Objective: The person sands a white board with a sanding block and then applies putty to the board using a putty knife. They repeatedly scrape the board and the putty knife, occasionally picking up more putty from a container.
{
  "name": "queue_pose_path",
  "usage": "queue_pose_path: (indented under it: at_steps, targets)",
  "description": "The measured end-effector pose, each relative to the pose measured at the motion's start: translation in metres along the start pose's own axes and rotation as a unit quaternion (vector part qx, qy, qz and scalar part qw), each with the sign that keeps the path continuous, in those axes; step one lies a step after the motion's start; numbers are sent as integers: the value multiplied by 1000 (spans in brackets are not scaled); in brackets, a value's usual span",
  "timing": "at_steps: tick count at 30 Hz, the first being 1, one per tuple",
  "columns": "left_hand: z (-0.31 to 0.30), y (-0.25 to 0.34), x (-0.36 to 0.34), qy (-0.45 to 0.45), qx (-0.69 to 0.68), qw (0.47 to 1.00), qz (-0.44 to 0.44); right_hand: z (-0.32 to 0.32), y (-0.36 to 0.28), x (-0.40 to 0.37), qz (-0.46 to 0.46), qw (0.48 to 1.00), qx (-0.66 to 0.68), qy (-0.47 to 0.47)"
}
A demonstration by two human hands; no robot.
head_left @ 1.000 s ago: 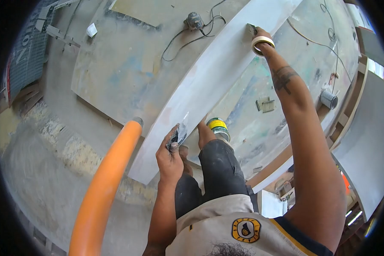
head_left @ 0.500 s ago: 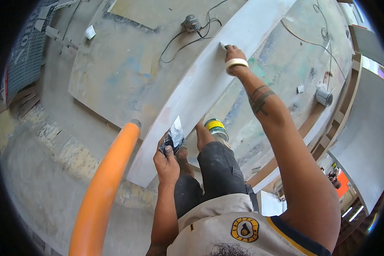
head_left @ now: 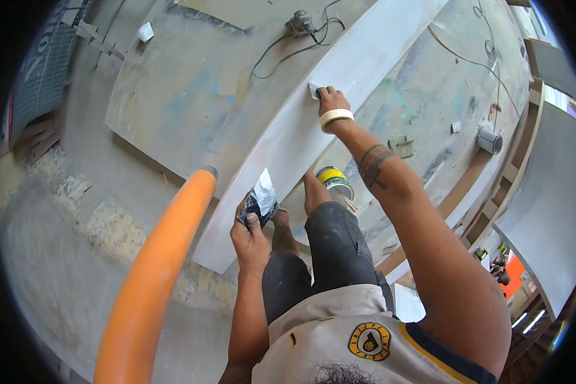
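Fingers curled round a dark, crumpled holder point(head_left: 248, 210) with white filler point(head_left: 264, 192) on it, my left hand point(head_left: 251, 240) is beside the lower part of a long white panel point(head_left: 281, 137). Farther up the same panel, my right hand point(head_left: 333, 101) grips a small pale scraper point(head_left: 314, 90), whose blade lies at the panel's surface. A roll of masking tape point(head_left: 336, 119) sits round my right wrist.
An orange tube point(head_left: 163, 269) rises at the left. A power tool point(head_left: 301, 24) with its cord lies on the large board point(head_left: 173, 102). A yellow-labelled can point(head_left: 335, 179) stands near my leg, a metal tin point(head_left: 488, 141) at the right.
My right hand has moved down and left along the panel with the scraper, whose blade now shows more broadly. My left hand keeps its hold on the dark holder. The view has shifted slightly.
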State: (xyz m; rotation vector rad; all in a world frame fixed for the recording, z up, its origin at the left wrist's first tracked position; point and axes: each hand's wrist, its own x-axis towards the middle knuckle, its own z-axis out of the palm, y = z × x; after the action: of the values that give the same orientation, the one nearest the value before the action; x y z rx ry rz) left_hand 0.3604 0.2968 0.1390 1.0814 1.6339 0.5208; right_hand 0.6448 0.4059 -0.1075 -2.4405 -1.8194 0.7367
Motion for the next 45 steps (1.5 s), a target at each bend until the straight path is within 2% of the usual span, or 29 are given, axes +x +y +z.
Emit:
queue_pose_path:
  at_steps: [8, 10, 11, 12, 13, 14, 16, 17, 19, 20, 23, 25, 27, 28, 29, 30, 32, 33, 34, 35, 37, 39, 41, 43, 45]
  targets:
    - [-37, -41, -17, 40, -17, 999, -9, 52, -63, -70, -24, 999, 26, -7]
    - [-48, -63, -18, 25, -34, 996, -79, 58, -74, -87, -53, 997, 27, -54]
    - [-46, -71, -18, 27, -35, 996, -78, 55, -78, -95, -64, 994, 27, -80]
    - [-42, -74, -15, 54, -198, 971, -122, 54, -78, -98, -72, 987, 10, -140]
    - [-39, -76, -12, 78, -355, 918, -160, 50, -76, -103, -74, 988, 10, -138]
    - [-38, -77, -9, 79, -357, 917, -157, 44, -73, -109, -102, 986, 55, -118]
    - [-39, -82, -2, -11, -542, 809, -228, 27, -72, -123, -157, 974, 152, -60]
    - [-36, -82, 3, -10, -544, 808, -226, 2, -76, -134, -167, 962, 214, -35]
    - [-27, -86, 12, -112, -636, 709, -284, -54, -81, -156, -267, 922, 280, -14]
    - [-19, -95, 18, -138, -633, 705, -287, -95, -90, -169, -316, 898, 305, -11]
    - [14, -80, 42, -256, -636, 632, -362, -148, -87, -196, -499, 773, 392, 32]
    - [34, -49, 51, -308, -626, 612, -373, -172, -76, -201, -579, 762, 285, 52]
    - [49, -8, 59, -328, -588, 655, -343, -176, -54, -198, -570, 779, 255, 57]
    - [55, 24, 60, -324, -558, 707, -290, -173, -39, -193, -542, 812, 198, 86]
    - [62, 28, 67, -316, -556, 725, -255, -168, -25, -188, -511, 840, 141, 115]
    - [65, 26, 73, -302, -557, 735, -239, -166, -16, -179, -454, 871, 149, 118]
    - [62, 22, 85, -287, -565, 740, -227, -161, 13, -145, -399, 908, 69, 102]
    - [59, 37, 88, -273, -542, 768, -204, -159, 34, -128, -399, 916, -2, 47]
    - [58, 53, 91, -267, -520, 788, -192, -132, 72, -104, -414, 910, 18, 29]
    - [59, 62, 92, -260, -498, 807, -179, -122, 97, -86, -345, 936, 72, 15]
    - [61, 55, 99, -244, -496, 814, -178, -95, 154, -34, -224, 974, 2, 43]
    - [60, 50, 100, -226, -492, 822, -179, -83, 205, 29, -135, 986, -77, 64]
    - [61, 46, 98, -224, -508, 811, -185, -98, 224, 79, -46, 993, -24, 102]
    - [64, 42, 92, -220, -507, 809, -200, -100, 243, 124, -8, 991, -1, 132]
    - [63, 40, 85, -217, -512, 803, -213, -102, 242, 151, 10, 990, -38, 134]
